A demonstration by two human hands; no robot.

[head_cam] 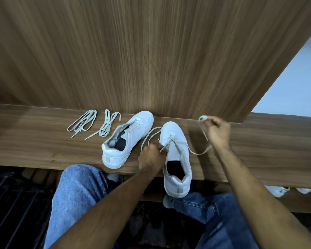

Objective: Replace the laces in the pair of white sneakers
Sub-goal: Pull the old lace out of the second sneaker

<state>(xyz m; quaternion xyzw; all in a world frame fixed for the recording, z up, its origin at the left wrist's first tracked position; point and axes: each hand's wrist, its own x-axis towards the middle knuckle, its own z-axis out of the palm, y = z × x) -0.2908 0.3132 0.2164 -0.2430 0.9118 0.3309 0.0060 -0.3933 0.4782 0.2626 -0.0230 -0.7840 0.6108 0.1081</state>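
Here, on a wooden shelf (43, 151), the left hand (151, 156) pinches one end of the lace (196, 152) threaded through the near sneaker (176, 155) while the right hand (216, 131) grips the other end, beside the second sneaker (131, 137) and two spare laces (95, 125).

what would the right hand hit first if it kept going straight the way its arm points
Probably the upright wood panel behind the shelf. The right hand, pinching the lace, points up and slightly left toward it, and nothing else seems to lie between, though depth is hard to judge.
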